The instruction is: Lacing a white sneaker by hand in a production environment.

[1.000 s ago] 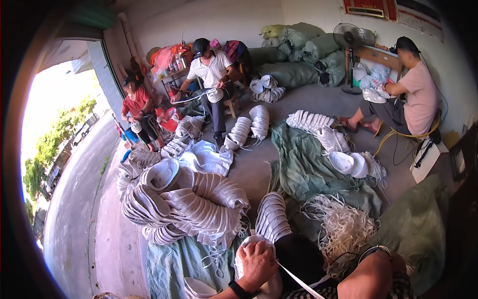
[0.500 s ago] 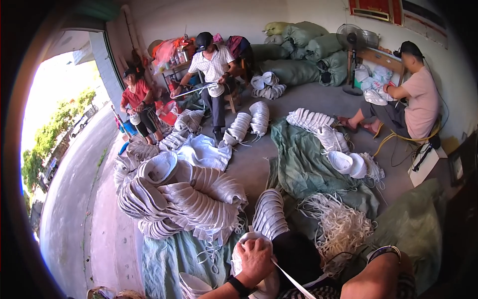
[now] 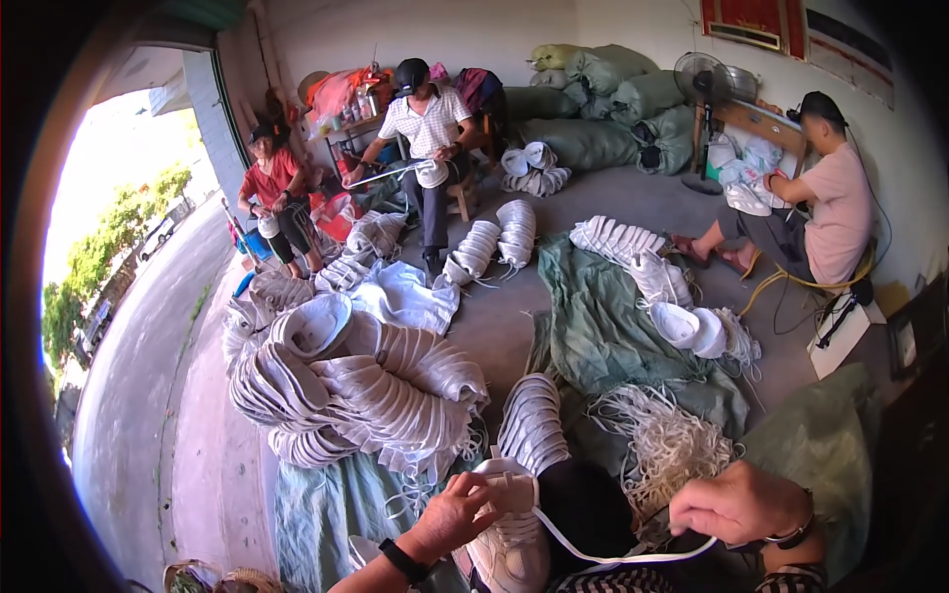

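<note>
A white shoe upper [image 3: 506, 555] with laces threaded across its front lies before me at the lower middle, its pale tongue [image 3: 511, 492] raised. My left hand [image 3: 453, 516], a dark band on its wrist, has its fingers curled at the left edge of the tongue. Out to the right, my right hand [image 3: 736, 506] is closed in a pinch. A flat white shoelace [image 3: 623, 560] runs from the upper in a slack curve to the right hand; its end is hidden by the fingers.
Stacked white uppers [image 3: 395, 395] pile up at left, with another stack [image 3: 534, 425] just beyond my hands. A heap of loose laces [image 3: 672, 440] lies beside green sheeting [image 3: 603, 336]. Three people sit working farther off. Filled green sacks [image 3: 583, 143] and a fan [image 3: 702, 79] stand behind.
My right hand has come into view at right, with the lace now slack and curved. My left hand has shifted left from covering the upper to the tongue's edge, exposing the laced front.
</note>
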Demonstrator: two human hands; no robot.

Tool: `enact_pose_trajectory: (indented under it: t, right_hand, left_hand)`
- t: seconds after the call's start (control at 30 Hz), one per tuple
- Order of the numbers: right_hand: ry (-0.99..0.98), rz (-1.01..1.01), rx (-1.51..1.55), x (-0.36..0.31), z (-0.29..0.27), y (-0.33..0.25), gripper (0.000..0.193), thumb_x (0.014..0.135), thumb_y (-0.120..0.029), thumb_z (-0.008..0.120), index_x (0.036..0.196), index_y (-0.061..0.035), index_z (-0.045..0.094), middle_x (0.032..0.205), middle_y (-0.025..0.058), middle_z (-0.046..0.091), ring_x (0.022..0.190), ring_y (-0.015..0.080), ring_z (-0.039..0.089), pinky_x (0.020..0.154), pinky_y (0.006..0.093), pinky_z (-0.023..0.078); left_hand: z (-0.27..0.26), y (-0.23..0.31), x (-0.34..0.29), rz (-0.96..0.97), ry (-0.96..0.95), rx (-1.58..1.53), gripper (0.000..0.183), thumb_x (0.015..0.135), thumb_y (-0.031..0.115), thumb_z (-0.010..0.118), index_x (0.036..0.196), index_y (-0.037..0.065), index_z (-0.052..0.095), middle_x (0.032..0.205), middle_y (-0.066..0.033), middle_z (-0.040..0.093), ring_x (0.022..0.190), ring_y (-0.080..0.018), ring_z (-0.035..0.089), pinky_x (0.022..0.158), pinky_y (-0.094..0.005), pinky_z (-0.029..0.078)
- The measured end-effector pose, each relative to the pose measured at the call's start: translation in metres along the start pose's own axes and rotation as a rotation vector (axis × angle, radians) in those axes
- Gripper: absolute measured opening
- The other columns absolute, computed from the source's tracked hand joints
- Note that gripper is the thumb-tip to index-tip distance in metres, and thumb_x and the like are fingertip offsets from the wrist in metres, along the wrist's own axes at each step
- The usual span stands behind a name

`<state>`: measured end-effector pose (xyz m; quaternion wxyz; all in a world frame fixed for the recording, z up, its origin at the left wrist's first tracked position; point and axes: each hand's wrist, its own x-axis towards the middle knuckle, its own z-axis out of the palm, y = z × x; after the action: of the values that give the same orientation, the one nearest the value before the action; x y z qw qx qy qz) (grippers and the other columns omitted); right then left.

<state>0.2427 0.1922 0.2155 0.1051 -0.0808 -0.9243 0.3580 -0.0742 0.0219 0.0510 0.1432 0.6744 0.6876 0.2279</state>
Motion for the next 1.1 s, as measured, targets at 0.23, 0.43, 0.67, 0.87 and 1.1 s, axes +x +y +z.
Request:
enact_pose_trajectory:
  t: [0.23, 0.43, 0.67, 0.87, 1.1]
  right_hand:
    - [-0.057, 0.249, 0.367, 0.035, 0.031, 0.039, 0.011, 0.089, -0.009, 0.056, 0.098, -0.0032, 0.056, 0.073, 0.0029, 0.064, 0.063, 0.0086, 0.06, 0.058, 0.0232, 0.047]
    - [-0.282, 0.184, 0.5, 0.072, 0.113, 0.08, 0.019, 0.089, -0.015, 0.057, 0.103, -0.0015, 0.061, 0.084, 0.0041, 0.064, 0.079, 0.0077, 0.056, 0.073, 0.0247, 0.046]
    - [-0.068, 0.136, 0.433, 0.135, 0.194, 0.094, 0.017, 0.086, -0.019, 0.059, 0.097, -0.0058, 0.061, 0.081, 0.0099, 0.065, 0.076, 0.018, 0.064, 0.07, 0.0294, 0.048]
    - [-0.213, 0.006, 0.122, 0.154, 0.222, 0.095, 0.02, 0.082, -0.022, 0.063, 0.099, -0.0116, 0.065, 0.092, 0.0119, 0.065, 0.088, 0.0271, 0.064, 0.076, 0.0337, 0.049]
    - [-0.127, -0.018, 0.083, 0.153, 0.221, 0.087, 0.019, 0.085, -0.025, 0.056, 0.1, -0.0134, 0.06, 0.087, 0.0148, 0.065, 0.084, 0.0336, 0.063, 0.071, 0.042, 0.049]
  left_hand:
    - [-0.015, -0.01, 0.001, 0.06, -0.09, -0.062, 0.036, 0.074, 0.021, 0.072, 0.107, 0.011, 0.063, 0.102, -0.0126, 0.053, 0.098, -0.0324, 0.053, 0.083, -0.0395, 0.049]
    - [-0.014, -0.013, -0.006, 0.078, -0.076, 0.024, 0.032, 0.071, 0.014, 0.073, 0.101, 0.011, 0.064, 0.103, -0.0089, 0.056, 0.098, -0.0283, 0.055, 0.084, -0.0362, 0.049]
    - [-0.012, -0.005, -0.014, 0.127, -0.03, 0.079, 0.022, 0.07, 0.011, 0.069, 0.09, 0.01, 0.06, 0.101, -0.0045, 0.056, 0.098, -0.0255, 0.054, 0.076, -0.0343, 0.053]
    - [-0.004, -0.01, -0.023, 0.039, 0.017, 0.089, 0.019, 0.069, 0.008, 0.07, 0.085, 0.012, 0.06, 0.098, -0.0029, 0.058, 0.099, -0.0241, 0.054, 0.075, -0.033, 0.053]
    - [0.001, -0.013, -0.022, 0.004, 0.061, -0.009, 0.023, 0.068, 0.006, 0.07, 0.088, 0.011, 0.059, 0.097, -0.0044, 0.058, 0.099, -0.0256, 0.054, 0.08, -0.0355, 0.05]
